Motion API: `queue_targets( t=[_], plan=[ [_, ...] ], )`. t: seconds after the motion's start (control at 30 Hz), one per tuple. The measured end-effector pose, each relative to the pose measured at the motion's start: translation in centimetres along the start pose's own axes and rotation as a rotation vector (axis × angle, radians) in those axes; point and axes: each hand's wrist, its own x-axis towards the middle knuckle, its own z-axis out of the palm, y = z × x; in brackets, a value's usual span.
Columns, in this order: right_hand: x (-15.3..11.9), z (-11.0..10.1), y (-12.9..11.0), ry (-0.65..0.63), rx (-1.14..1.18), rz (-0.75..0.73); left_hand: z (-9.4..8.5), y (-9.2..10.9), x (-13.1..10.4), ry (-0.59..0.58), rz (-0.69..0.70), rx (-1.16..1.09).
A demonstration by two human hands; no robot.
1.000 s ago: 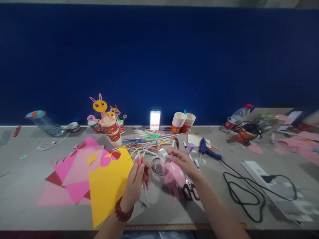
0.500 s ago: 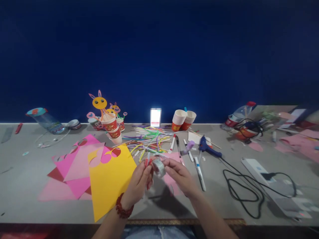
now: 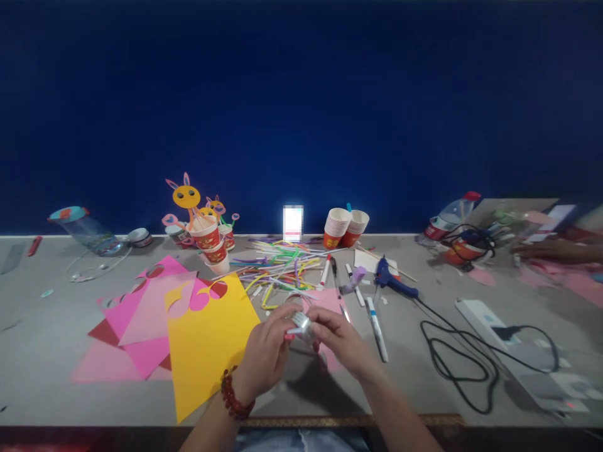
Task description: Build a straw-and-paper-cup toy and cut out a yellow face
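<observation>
While the right hand (image 3: 340, 339) clamps a silvery, ring-shaped tape roll (image 3: 303, 322) and the left hand (image 3: 264, 351) pinches slim red-and-white strips (image 3: 294, 331), the roll seems light, firm, best held edgewise.

I count two bare hands, a left hand (image 3: 264, 351) and a right hand (image 3: 346, 342), one silvery roll of tape (image 3: 302, 322) and one small red-and-pale piece (image 3: 293, 332). On the grey bench (image 3: 42, 351) I see two stacks of red-and-white paper cups (image 3: 338, 223), three white-barrelled marker pens (image 3: 377, 333), one blue glue gun (image 3: 392, 280), one white power strip (image 3: 527, 380) and one red-capped clear bottle (image 3: 455, 216). The thin multicoloured sticks (image 3: 287, 257) are too tangled to count.
</observation>
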Motion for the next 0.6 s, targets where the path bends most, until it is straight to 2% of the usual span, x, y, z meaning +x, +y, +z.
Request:
queue_targets(
  t=[0.07, 0.17, 0.23, 0.43, 0.6],
  plan=[
    [-0.2, 0.0, 0.2, -0.025, 0.021, 0.046, 0.0, -0.5, -0.4, 0.012, 0.053, 0.13],
    [-0.6, 0.1, 0.4, -0.092, 0.06, 0.092, 0.1, -1.2, -0.7, 0.057, 0.214, 0.344],
    [-0.8, 0.3, 0.5, -0.136, 0.122, 0.12, 0.1, -1.5, -0.7, 0.083, 0.296, 0.406],
    [-0.7, 0.9, 0.6, -0.071, 0.224, 0.089, 0.2, -1.3, -0.6, 0.075, 0.325, 0.385],
    [-0.6, 1.2, 0.1, -0.031, 0.225, 0.096, 0.3, -1.1, -0.9, 0.031, 0.357, 0.489]
  ],
)
